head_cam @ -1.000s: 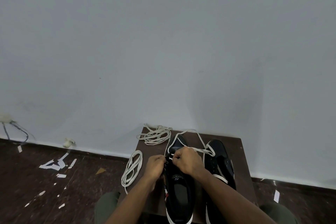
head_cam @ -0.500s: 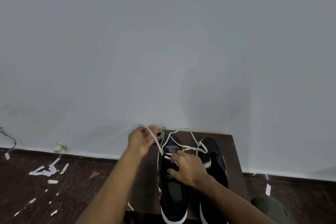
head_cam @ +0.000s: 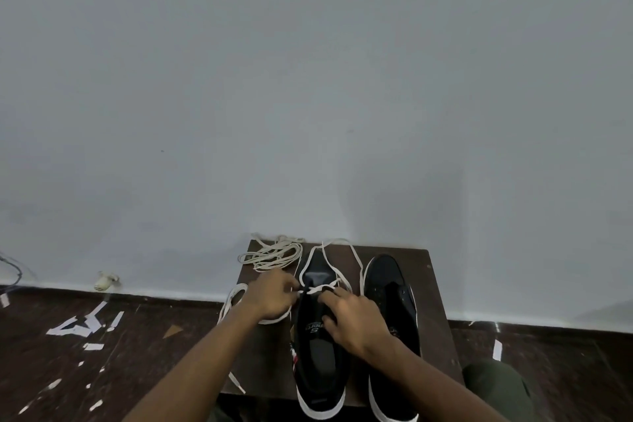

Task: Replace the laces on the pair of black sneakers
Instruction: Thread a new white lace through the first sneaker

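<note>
Dim, flat indoor light; soft shadow on wall point(head_cam: 394, 202); wide-angle bending; slightly blurry.

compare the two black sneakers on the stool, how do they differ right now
The left sneaker has a white lace crossing its lower eyelets; the right sneaker shows none. Both the left hand and right hand work at the left sneaker, none at the right sneaker. Both are black with white soles, toes toward the wall.

Matt black cloth sneakers point(head_cam: 390, 288), dark wooden table point(head_cam: 435, 288)
</note>
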Demonstrator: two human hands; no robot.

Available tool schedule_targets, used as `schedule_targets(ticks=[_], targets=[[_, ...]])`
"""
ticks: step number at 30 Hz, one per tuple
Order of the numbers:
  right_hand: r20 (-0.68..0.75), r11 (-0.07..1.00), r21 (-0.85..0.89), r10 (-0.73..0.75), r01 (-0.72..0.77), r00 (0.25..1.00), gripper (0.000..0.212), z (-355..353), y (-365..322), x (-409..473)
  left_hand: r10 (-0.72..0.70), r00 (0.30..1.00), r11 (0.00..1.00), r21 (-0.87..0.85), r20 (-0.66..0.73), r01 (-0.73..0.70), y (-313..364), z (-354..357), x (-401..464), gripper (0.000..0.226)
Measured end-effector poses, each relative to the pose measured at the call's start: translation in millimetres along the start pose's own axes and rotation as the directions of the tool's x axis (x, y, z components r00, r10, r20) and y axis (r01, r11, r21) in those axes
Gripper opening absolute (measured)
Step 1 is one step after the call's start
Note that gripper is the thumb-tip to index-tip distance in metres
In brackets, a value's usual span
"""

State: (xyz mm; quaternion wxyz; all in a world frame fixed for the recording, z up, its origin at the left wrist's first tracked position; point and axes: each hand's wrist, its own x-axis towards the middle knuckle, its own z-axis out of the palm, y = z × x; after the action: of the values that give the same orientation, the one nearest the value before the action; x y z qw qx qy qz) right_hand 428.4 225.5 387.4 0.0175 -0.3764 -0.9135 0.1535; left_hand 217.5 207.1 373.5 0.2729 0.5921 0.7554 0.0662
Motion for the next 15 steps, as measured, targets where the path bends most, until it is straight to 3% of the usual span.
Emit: schedule_targets(ticks=[2,4,6,7,8,9,10,11,13,15], targets=[[0.018,1.0,0.012,0.017,-0.018,1.0,0.035,2,2,0,-0.009,1.0,0.997,0.074,-0.002,0.009,7,14,-6,0.02],[0.027,1.0,0.007,0.02,-0.021,0.999,0.036,3,3,1,-0.046,0.994,0.997,0.053,-0.094,0.052,13,17,-8,0.014],[0.034,1.0,0.002,0.023,-0.023,0.999,0.037,3,2,3,-0.128,0.978,0.976,-0.199,-0.167,0.093,22,6,-8,0.016],[0.033,1.0,0.003,0.022,-0.022,0.999,0.037,3,2,3,-0.199,0.961,0.892,-0.442,-0.192,0.097,28,-5,-7,0.02],[0.031,1.0,0.005,0.021,-0.021,0.999,0.037,4,2,4,-0.285,0.94,0.703,-0.707,-0.186,0.074,36,-19,-6,0.022],[0.03,1.0,0.005,0.021,-0.021,0.999,0.036,4,1,4,-0.342,0.93,0.438,-0.899,-0.134,0.031,42,-35,-4,0.023],[0.033,1.0,0.002,0.02,-0.02,0.999,0.036,5,1,4,-0.351,0.932,0.169,-0.985,-0.085,-0.027,47,-54,-2,0.022],[0.034,1.0,0.003,0.018,-0.018,0.999,0.035,5,1,4,-0.348,0.935,-0.026,-0.996,-0.069,-0.083,51,-75,-1,0.021],[0.038,1.0,0.011,0.019,-0.019,0.999,0.035,5,1,5,-0.352,0.93,-0.221,-0.957,-0.101,-0.187,52,-115,4,0.018],[0.046,1.0,0.01,0.026,-0.026,0.999,0.036,4,1,5,-0.352,0.924,-0.196,-0.953,-0.149,-0.229,55,-145,8,0.019]])
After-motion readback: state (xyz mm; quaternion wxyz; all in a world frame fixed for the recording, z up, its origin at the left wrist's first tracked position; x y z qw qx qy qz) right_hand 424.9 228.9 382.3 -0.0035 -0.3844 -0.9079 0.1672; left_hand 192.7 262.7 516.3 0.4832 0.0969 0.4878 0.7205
